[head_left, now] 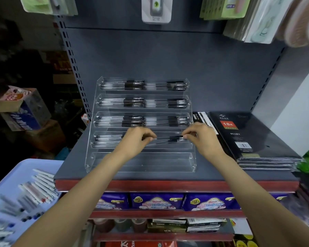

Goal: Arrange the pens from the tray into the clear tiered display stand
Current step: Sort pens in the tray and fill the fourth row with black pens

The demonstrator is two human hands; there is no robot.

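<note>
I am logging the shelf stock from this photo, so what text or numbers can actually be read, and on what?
"18K": red label on the black notebook cover, top of the stack right of the clear tiered stand.
"DIARY": white letters on the same cover, below that label.
Too blurred to read: the cover's barcode sticker, the purple packets below, the hanging white card, the left-side cartons.

A single wide-angle head camera looks forward and down from close range at a grey shelf (212, 97), centred on the clear tiered display stand (141, 161). Both forearms reach in from the bottom edge, and a pale blue tray (11, 177) sits low left.
</note>
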